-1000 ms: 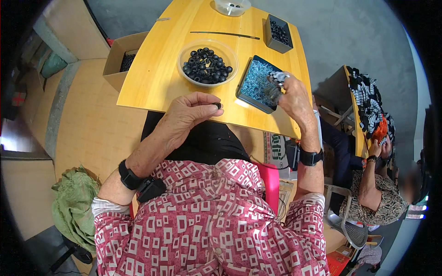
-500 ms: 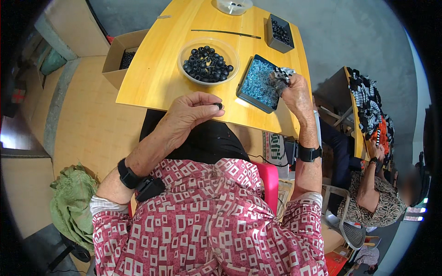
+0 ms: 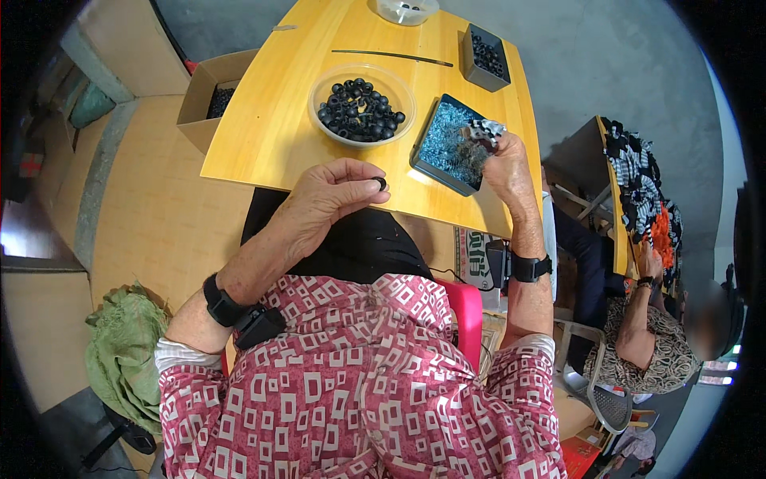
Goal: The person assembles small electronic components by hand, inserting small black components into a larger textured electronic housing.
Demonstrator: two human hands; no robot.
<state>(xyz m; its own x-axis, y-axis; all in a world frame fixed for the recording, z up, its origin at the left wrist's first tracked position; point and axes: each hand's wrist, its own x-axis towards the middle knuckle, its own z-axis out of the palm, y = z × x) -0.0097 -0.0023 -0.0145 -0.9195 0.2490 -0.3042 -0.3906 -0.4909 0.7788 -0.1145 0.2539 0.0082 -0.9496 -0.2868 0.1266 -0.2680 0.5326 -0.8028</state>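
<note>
My left hand [image 3: 329,190] pinches a small round black bead [image 3: 379,184] between thumb and fingertips, just off the table's near edge. My right hand [image 3: 509,166] is closed on a black-and-white patterned bundle [image 3: 486,131] with a fuzzy grey end, whose exact kind I cannot make out. That end hangs over a dark rectangular tray [image 3: 425,169] full of tiny bluish, shiny pieces; whether it touches them is unclear. Left of the tray stands a clear round bowl [image 3: 316,136] holding many black beads like the pinched one.
A thin dark rod [image 3: 391,56] lies across the yellow table [image 3: 263,120]. At its far side are a grey bin [image 3: 488,78] of black pieces and a clear tub [image 3: 391,12]. A cardboard box [image 3: 195,104] stands at left. At right, another person works by a second table with striped fabric [image 3: 630,176].
My right hand and its patterned bundle have shifted slightly left over the tray. My left hand stays in place, still pinching the bead.
</note>
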